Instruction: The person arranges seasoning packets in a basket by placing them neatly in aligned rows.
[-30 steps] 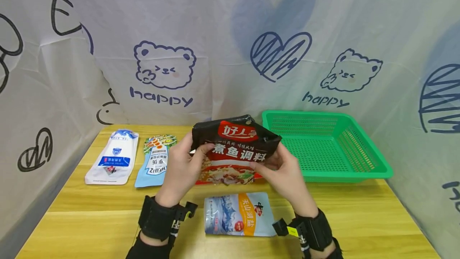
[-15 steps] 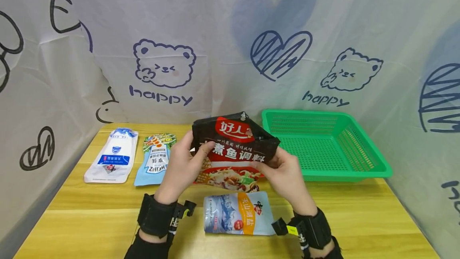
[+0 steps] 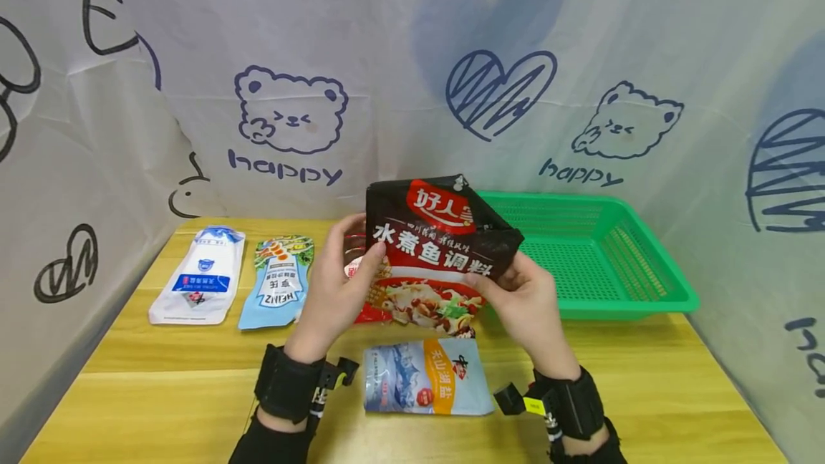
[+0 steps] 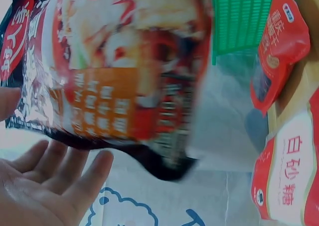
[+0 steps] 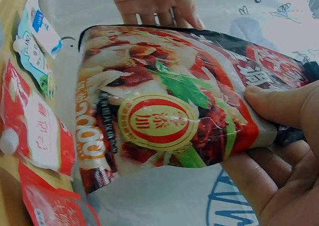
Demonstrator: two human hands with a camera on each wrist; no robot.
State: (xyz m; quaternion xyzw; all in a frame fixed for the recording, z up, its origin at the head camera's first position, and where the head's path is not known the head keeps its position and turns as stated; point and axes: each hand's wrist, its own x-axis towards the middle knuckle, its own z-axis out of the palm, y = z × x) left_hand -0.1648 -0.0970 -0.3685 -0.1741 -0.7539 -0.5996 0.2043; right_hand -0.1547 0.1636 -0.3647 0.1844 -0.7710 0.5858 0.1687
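My right hand pinches the right side of a black and red seasoning packet, thumb on the front and fingers behind. The packet, printed with a fish dish, is held up above the table and tilts down toward the right. At its left edge is my left hand, its thumb overlapping the front in the head view. In the left wrist view the left fingers are extended and spread beside the packet's edge, their tips uncovered. A blue and orange salt pouch lies on the table in front, below the packet.
At the back right stands a green basket. A white salt bag and a light blue Heinz pouch lie at left. A red and white sugar pouch and a red pouch lie behind the seasoning packet.
The seasoning packet has moved right and slightly up, tilting more to the right. Both hands have shifted right, and more of the packet's left front now shows beyond the left thumb.
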